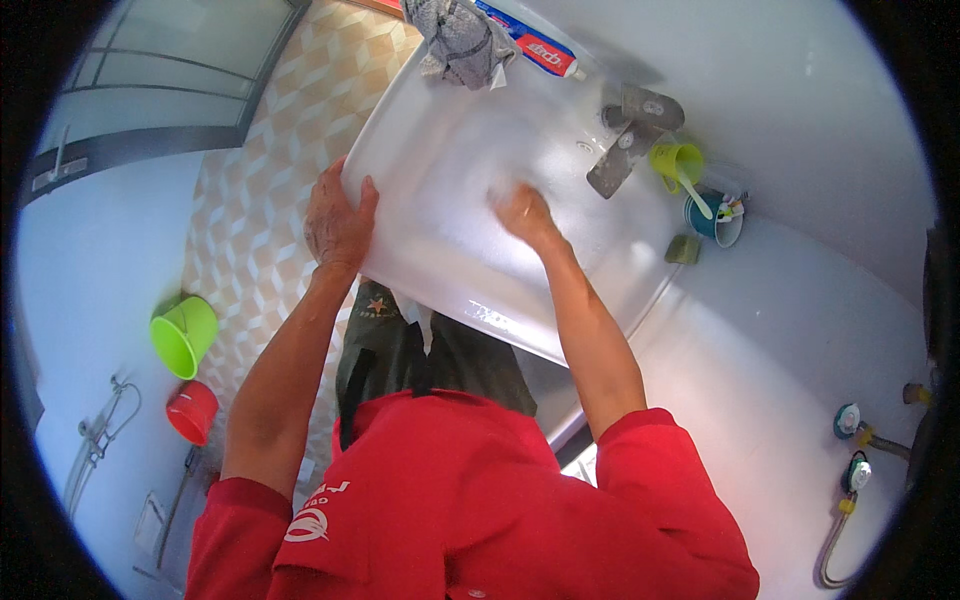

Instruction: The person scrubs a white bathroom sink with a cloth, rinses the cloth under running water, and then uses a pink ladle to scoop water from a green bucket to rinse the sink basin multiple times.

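Observation:
A white washbasin (442, 247) lies in front of me. My left hand (341, 217) grips its left rim, the thumb on the inner side and the fingers over the outer side. Low over the bowl is my right hand (525, 212), its fingers curled and blurred by motion. Whether it holds anything cannot be made out. A grey tap (626, 154) stands at the basin's back right. On the far corner lie a crumpled grey cloth (465, 45) and a toothpaste tube (544, 52). A greenish sponge (682, 249) sits on the right edge.
A yellow-green cup (664, 159) and a teal cup (699, 214) with small items stand by the wall. Green (196, 330) and red (199, 401) buckets are at left, near a wall shower (94, 431). A framed door (172, 82) is at upper left. Valves (847, 420) project at right.

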`<state>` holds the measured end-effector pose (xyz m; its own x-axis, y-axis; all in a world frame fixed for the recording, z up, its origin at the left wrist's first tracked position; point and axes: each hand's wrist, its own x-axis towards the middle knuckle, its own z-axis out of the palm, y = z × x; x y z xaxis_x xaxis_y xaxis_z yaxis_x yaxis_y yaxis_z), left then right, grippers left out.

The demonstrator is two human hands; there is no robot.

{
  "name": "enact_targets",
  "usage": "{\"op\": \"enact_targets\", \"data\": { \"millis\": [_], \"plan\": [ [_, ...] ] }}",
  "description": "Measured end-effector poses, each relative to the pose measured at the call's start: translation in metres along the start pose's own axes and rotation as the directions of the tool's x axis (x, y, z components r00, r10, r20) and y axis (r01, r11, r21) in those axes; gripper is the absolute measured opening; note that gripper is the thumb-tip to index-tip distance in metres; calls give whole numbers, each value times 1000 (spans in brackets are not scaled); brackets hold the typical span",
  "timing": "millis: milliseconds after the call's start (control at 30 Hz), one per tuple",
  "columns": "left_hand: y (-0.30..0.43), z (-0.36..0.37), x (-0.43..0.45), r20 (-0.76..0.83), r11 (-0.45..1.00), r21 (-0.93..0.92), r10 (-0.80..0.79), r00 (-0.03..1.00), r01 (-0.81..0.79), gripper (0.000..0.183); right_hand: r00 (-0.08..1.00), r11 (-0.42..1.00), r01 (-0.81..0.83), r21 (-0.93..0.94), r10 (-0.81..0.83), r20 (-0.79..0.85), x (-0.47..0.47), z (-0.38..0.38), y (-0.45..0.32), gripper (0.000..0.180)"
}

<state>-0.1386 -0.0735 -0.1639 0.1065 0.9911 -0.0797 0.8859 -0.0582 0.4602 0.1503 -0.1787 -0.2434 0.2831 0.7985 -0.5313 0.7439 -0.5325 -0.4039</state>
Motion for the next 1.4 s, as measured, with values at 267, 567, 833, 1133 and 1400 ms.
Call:
{"op": "enact_targets", "data": {
  "millis": [267,567,833,1133,1400],
  "plan": [
    [3,-3,-2,-2,1000,-22,16,1000,-16,51,938,942,-332,-49,324,-124,-36,-55,83,64],
    [1,1,1,1,1000,10,5,1000,-5,51,921,926,343,-159,-365,-136,-6,-5,-68,40],
    [3,-3,0,5,999,-37,28,1000,-28,51,923,923,-376,-85,366,-120,-51,-49,134,49],
    [-2,-1,-2,-4,999,-30,35,999,-35,54,977,999,6,46,-16,212,-14,-12,46,69],
    [5,-6,-1,35,1000,-20,11,999,-10,54,953,952,-301,-46,303,26,-62,-3,118,44]
  ]
}}
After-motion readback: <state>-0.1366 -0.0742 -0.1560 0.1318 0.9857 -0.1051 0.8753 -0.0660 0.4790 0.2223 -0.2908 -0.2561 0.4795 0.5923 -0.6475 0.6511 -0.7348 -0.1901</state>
